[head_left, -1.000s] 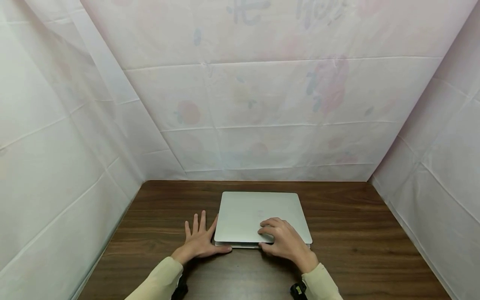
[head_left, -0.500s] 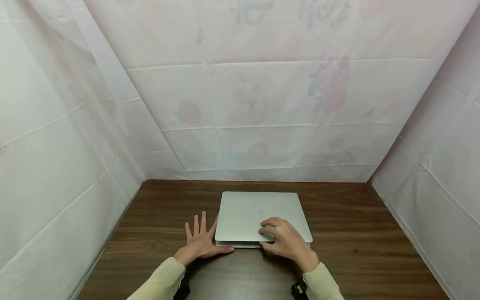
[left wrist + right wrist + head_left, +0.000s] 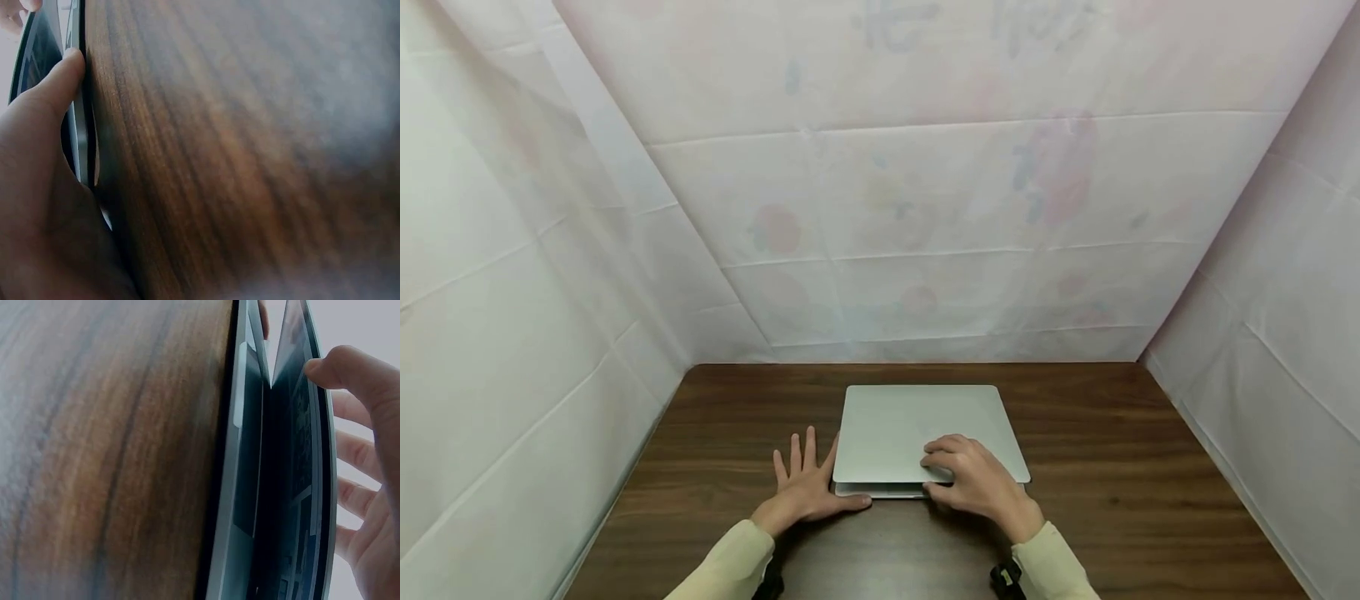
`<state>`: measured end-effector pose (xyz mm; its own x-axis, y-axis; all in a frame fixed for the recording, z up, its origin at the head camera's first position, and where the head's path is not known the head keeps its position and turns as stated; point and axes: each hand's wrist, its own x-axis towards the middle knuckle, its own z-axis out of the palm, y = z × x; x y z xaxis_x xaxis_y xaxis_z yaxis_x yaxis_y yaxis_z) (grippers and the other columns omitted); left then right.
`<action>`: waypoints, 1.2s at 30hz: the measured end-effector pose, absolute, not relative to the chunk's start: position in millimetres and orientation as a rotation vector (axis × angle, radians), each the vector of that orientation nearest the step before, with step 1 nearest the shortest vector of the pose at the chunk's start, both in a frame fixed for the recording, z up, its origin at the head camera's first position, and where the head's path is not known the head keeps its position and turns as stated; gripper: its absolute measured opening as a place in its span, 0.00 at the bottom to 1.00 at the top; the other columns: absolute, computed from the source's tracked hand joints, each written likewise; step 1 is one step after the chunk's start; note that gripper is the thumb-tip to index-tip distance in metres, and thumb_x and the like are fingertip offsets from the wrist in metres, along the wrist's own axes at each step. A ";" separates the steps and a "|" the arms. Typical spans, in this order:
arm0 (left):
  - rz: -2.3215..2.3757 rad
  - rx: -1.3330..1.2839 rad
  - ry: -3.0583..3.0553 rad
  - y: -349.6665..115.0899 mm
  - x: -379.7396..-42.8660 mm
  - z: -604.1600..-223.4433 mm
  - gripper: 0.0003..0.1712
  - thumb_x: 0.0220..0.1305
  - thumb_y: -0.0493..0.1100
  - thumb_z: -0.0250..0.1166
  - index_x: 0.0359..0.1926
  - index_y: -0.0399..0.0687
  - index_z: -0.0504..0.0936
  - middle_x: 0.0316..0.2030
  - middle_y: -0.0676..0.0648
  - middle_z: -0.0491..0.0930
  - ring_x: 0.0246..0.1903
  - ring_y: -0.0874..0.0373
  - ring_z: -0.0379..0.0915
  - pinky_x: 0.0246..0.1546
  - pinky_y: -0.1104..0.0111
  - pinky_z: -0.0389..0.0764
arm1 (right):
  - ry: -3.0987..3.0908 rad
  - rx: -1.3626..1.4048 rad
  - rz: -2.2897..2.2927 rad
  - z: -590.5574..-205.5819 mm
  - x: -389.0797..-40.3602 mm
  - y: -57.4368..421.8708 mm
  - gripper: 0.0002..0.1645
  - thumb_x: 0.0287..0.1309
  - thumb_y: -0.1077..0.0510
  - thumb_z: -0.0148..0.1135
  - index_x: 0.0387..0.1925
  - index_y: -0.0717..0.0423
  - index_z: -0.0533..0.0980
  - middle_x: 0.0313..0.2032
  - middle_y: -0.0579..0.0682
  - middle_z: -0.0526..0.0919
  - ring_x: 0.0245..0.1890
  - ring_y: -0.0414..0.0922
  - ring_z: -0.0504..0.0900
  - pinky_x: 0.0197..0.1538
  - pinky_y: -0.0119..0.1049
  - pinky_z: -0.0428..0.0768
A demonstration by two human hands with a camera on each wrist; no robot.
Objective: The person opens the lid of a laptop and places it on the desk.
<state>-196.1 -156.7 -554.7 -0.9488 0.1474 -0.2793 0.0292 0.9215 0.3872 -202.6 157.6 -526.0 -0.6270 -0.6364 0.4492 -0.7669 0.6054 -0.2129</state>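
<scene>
A silver laptop [image 3: 895,433] lies on the wooden table, its lid raised slightly off the base. In the right wrist view a narrow gap shows between the lid [image 3: 315,456] and the base [image 3: 228,506]. My right hand [image 3: 973,479] pinches the lid's front edge, thumb beneath and fingers on top. My left hand [image 3: 808,492] is spread flat at the laptop's front left corner. Its thumb [image 3: 59,81] rests against the front edge of the base, and the other fingers point away along the left side.
The dark wooden table [image 3: 1097,467] extends on both sides of the laptop. White printed cloth [image 3: 925,300] hangs behind it, with more cloth at left and right. A black wrist strap [image 3: 1006,577] shows at the right sleeve.
Both hands keep their places on the laptop. The lid stays slightly raised, its gap looking marginally wider than a second ago. The head view has shifted a little.
</scene>
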 end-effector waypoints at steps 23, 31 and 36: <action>0.518 0.143 2.757 -159.9 -198.9 -551.7 0.76 0.44 0.88 0.63 0.84 0.57 0.44 0.81 0.33 0.26 0.79 0.30 0.17 0.70 0.29 0.20 | -2.496 1.164 0.496 -520.7 -203.4 155.8 0.13 0.57 0.50 0.77 0.43 0.49 0.88 0.48 0.46 0.88 0.48 0.44 0.86 0.50 0.45 0.86; 0.537 0.136 2.738 -161.6 -200.5 -559.4 0.81 0.38 0.93 0.59 0.84 0.58 0.42 0.81 0.36 0.22 0.79 0.34 0.11 0.68 0.33 0.11 | -2.450 1.181 0.500 -518.6 -207.4 155.8 0.14 0.56 0.50 0.77 0.44 0.49 0.88 0.47 0.45 0.88 0.48 0.44 0.86 0.50 0.44 0.86; 0.554 0.124 2.757 -161.2 -205.7 -571.2 0.82 0.35 0.94 0.60 0.84 0.59 0.44 0.81 0.37 0.21 0.79 0.35 0.10 0.68 0.35 0.10 | -2.402 1.208 0.502 -517.2 -211.0 157.9 0.13 0.55 0.51 0.79 0.42 0.48 0.88 0.45 0.45 0.88 0.45 0.43 0.86 0.47 0.42 0.86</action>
